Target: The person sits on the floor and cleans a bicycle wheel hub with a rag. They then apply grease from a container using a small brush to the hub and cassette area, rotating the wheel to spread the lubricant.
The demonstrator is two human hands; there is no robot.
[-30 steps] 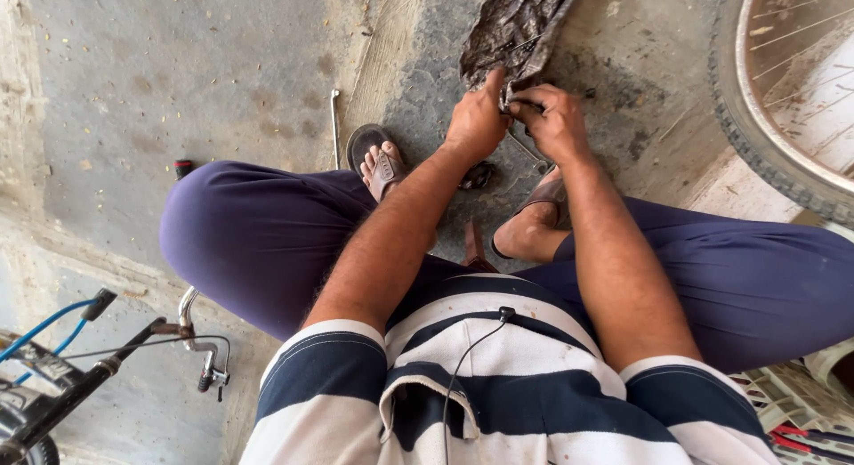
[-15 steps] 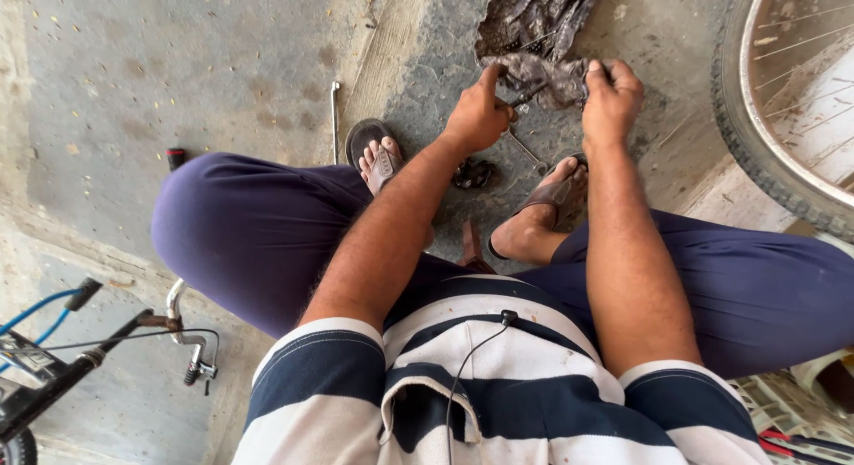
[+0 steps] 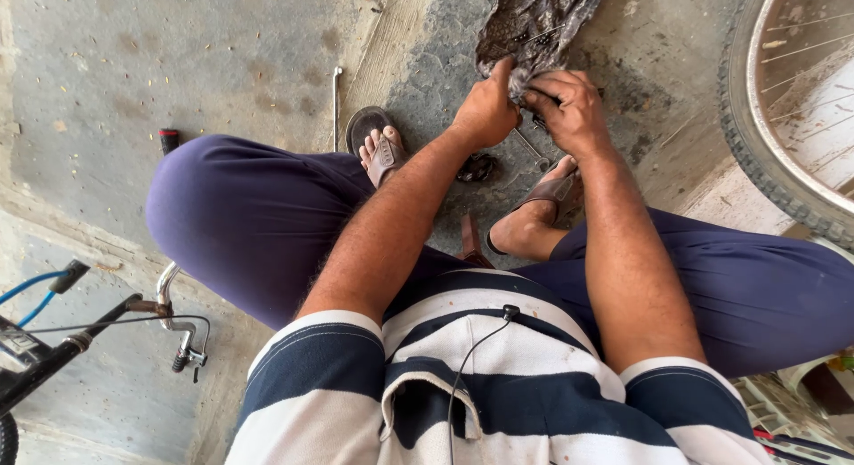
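Both the left hand point(image 3: 485, 109) and the right hand point(image 3: 569, 105) are closed around the near end of a dirty rag point(image 3: 534, 24) lying on the concrete floor point(image 3: 178, 64), near a wrench point(image 3: 532, 149).

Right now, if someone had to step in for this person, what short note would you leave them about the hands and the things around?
Left hand: gripping the near edge of the dirty rag on the concrete floor.
Right hand: closed on the same rag edge, pressed against the left; a small metal part seems to sit between the fingers, too hidden to name.
Nearby: a wrench lies under the hands by the sandalled right foot; a thin metal rod beyond the left foot; a bicycle wheel at right.
Done or left: cannot tell from this view.
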